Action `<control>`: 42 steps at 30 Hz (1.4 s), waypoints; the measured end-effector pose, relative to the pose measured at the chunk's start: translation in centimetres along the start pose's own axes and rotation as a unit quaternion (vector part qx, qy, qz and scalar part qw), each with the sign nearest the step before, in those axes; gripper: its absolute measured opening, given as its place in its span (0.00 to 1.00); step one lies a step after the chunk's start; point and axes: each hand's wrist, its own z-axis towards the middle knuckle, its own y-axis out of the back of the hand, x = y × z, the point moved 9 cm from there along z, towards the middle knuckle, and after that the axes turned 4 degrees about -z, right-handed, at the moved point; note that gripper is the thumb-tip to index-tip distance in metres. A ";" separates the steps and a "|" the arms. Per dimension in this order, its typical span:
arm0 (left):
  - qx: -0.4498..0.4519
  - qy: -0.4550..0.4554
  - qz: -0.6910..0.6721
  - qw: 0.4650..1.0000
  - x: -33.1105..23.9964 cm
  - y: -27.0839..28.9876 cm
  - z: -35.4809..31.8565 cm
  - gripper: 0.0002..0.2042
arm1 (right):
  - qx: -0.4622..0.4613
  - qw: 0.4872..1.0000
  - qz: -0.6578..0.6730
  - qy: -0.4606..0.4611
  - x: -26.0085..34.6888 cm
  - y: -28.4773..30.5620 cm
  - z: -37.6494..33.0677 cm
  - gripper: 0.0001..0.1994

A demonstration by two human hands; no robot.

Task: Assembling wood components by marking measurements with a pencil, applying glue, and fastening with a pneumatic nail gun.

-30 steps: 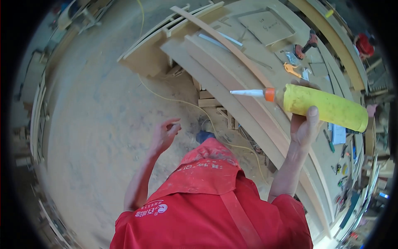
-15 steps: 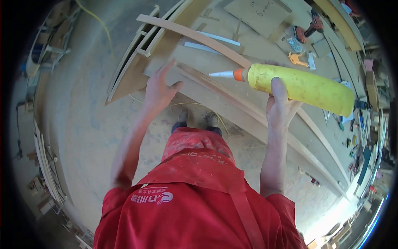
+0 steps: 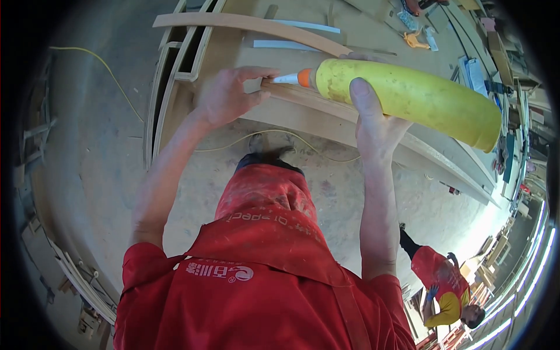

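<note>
My right hand (image 3: 379, 119) is wrapped round a yellow glue bottle (image 3: 408, 96), thumb on the near side and the other fingers hidden behind it. The bottle lies nearly level, its orange collar (image 3: 304, 77) and white nozzle (image 3: 286, 79) pointing left. My left hand (image 3: 227, 96) is empty, with thumb and forefinger apart around the near-left end of a long wooden strip (image 3: 315, 99). The nozzle tip overlaps the left forefinger's end in view; I cannot tell whether they touch. Beyond the hands, a curved wooden strip (image 3: 251, 24) lies across the worktable (image 3: 233, 55).
Slotted wooden frames (image 3: 186, 64) stand at the table's left end. White strips (image 3: 286, 45), an orange clamp (image 3: 415, 40) and other tools lie farther back. A yellow cord (image 3: 233, 143) crosses the floor by my feet. A person in red and yellow (image 3: 440, 280) is at lower right.
The glue bottle has shifted left, bringing its nozzle to my left hand. My left hand has moved slightly right to the strip's end. The view has shifted, and another person now shows.
</note>
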 end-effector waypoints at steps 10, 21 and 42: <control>-0.006 -0.075 0.062 0.995 -0.4 0.9 -1.7 0.18 | -0.030 0.999 0.002 0.015 -0.4 -2.2 -1.9 0.17; -0.025 -0.062 0.059 0.996 -1.4 -0.9 0.5 0.17 | -0.078 0.992 -0.088 0.047 1.0 -0.6 -0.4 0.12; 0.034 0.145 0.124 0.981 1.9 5.0 -0.6 0.16 | -0.072 0.994 0.074 0.045 3.9 6.1 2.1 0.16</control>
